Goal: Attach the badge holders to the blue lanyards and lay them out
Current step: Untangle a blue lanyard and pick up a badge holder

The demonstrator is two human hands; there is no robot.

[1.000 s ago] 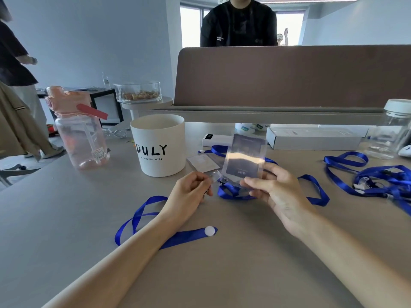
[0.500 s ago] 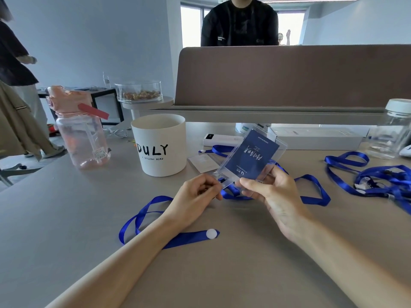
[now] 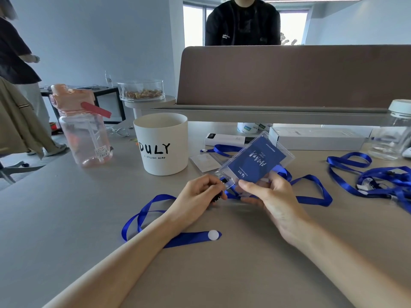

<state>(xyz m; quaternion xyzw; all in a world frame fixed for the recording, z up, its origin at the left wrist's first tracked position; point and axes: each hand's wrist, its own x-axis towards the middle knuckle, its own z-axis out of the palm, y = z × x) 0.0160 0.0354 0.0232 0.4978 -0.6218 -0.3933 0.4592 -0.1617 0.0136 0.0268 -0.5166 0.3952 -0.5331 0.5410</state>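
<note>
My right hand (image 3: 269, 196) grips the lower edge of a clear badge holder (image 3: 255, 163) with a dark blue card inside, tilted up to the right above the table. My left hand (image 3: 200, 194) pinches the black clip of a blue lanyard (image 3: 153, 216) against the holder's slotted tab. That lanyard loops across the table under my left forearm and ends in a white button. A pile of more blue lanyards (image 3: 382, 181) lies at the right. Another clear holder (image 3: 205, 162) lies flat behind my hands.
A white cup (image 3: 163, 144) marked DULY stands left of centre, a pink water bottle (image 3: 84, 127) farther left. White boxes (image 3: 315, 138) and a clear jar (image 3: 395, 132) sit at the back right under a brown divider. One person stands behind the divider, another at the left.
The badge holder tipped from upright to leaning right, and its blue card face now shows. My left hand moved in to its tab with the clip.
</note>
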